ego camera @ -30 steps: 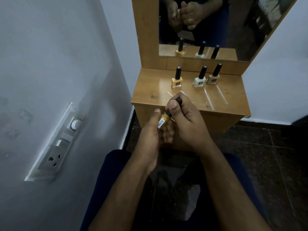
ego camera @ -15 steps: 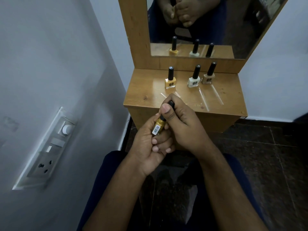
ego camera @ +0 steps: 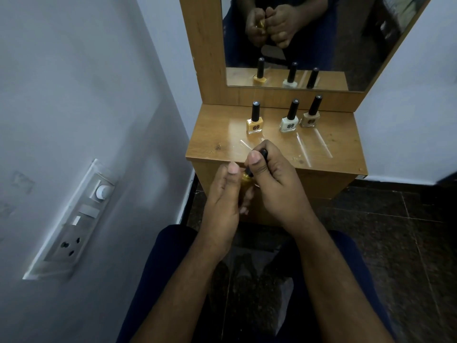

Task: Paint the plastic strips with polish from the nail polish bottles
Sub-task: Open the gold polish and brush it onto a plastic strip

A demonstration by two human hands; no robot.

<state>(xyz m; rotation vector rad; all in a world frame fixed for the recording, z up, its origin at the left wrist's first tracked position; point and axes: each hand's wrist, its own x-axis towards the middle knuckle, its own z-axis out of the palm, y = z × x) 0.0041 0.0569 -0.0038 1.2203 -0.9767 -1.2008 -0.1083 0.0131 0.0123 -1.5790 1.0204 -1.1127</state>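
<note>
The left hand [ego camera: 223, 201] grips a gold bottle [ego camera: 245, 180] below the shelf [ego camera: 217, 134] edge; the right hand [ego camera: 274, 181] pinches its black cap [ego camera: 259, 157]. At twelve o'clock stand three bottles: yellow [ego camera: 254, 125], white [ego camera: 287, 123], beige [ego camera: 309, 118]. Clear strips [ego camera: 303, 148] lie at one o'clock, another half-hidden behind the right hand.

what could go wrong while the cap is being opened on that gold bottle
The gold bottle is held in the left hand off the table edge, above the lap, so a slip could spill polish on the clothes. The right hand twisting the black cap is close to the clear strips and could knock them.
</note>
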